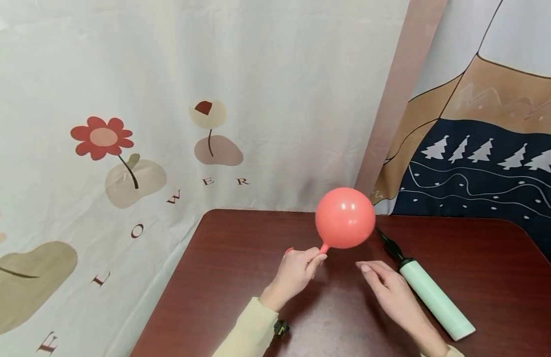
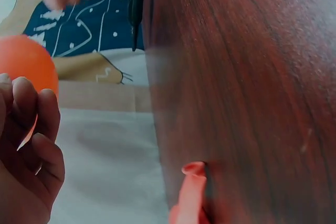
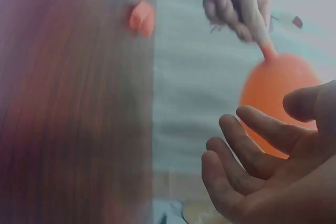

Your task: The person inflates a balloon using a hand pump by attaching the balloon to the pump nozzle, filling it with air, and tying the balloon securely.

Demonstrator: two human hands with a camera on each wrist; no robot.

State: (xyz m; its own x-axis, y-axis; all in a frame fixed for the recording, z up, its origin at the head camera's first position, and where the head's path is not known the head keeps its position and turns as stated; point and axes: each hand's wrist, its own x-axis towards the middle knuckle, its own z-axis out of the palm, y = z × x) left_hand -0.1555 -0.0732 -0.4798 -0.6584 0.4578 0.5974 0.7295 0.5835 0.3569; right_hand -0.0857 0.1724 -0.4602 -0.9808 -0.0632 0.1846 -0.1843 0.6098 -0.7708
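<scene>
My left hand point(image 1: 295, 272) pinches the neck of an inflated red balloon point(image 1: 345, 218), which stands up and to the right of my fingers above the table. In the left wrist view the curled fingers point(image 2: 44, 150) partly cover the balloon. To the right, my right hand point(image 1: 393, 292) is held apart from the balloon with loosely bent fingers, holding nothing. Beside it lies a hand pump point(image 1: 436, 297) with a mint green barrel and a black nozzle. A limp, uninflated red balloon point(image 2: 191, 192) lies on the table; my left hand mostly hides it in the head view.
The dark red-brown wooden table point(image 1: 240, 238) has rounded far corners. Behind it hangs a pale curtain point(image 1: 280, 74) printed with flowers and letters. At the right hangs a navy and tan cloth point(image 1: 489, 168) with white trees. A small dark device point(image 1: 281, 327) is at my left wrist.
</scene>
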